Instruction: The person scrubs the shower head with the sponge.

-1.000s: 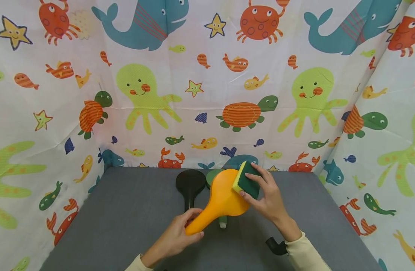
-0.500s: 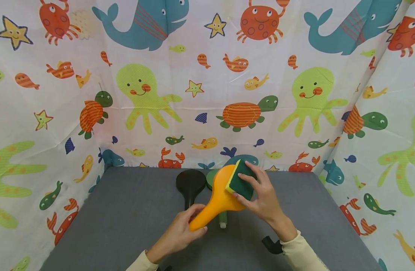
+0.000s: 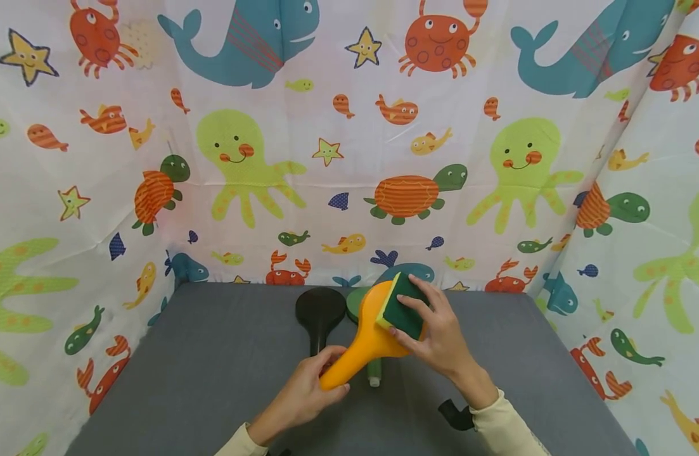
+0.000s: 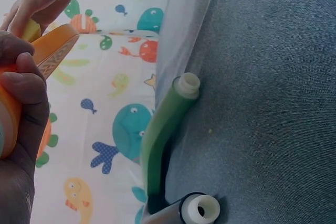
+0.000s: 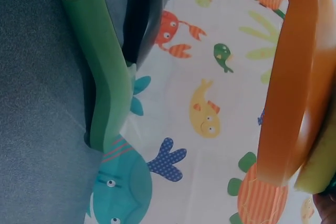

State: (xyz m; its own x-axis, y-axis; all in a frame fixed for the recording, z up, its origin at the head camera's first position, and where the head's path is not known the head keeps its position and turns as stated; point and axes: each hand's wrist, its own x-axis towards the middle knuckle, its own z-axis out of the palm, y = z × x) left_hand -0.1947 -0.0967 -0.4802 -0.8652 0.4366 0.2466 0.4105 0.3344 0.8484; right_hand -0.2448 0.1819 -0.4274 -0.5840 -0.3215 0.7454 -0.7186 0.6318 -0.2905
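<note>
My left hand [image 3: 306, 399] grips the handle of an orange hand-held shower head [image 3: 374, 342], raised above the table and tilted with its head up to the right. A yellow sponge with a dark green scouring side [image 3: 405, 311] is pinched in my right hand [image 3: 447, 339]. Its yellow side lies against the smooth back of the shower head. In the left wrist view, a patterned face of the orange shower head [image 4: 56, 48] shows at its edge. The right wrist view catches the sponge's yellow part [image 5: 319, 163] beside the orange rim [image 5: 289, 87].
Behind my hands, a black shower head [image 3: 320, 310] and a green shower head [image 3: 374, 370] lie side by side on the grey table [image 3: 229, 354]. Both have white connector ends. A fabric backdrop [image 3: 303, 126] with sea animals encloses the back and sides.
The sponge has slid left across the shower head's back with my right hand, mostly in the first half second. My left hand and the shower head have shifted slightly.
</note>
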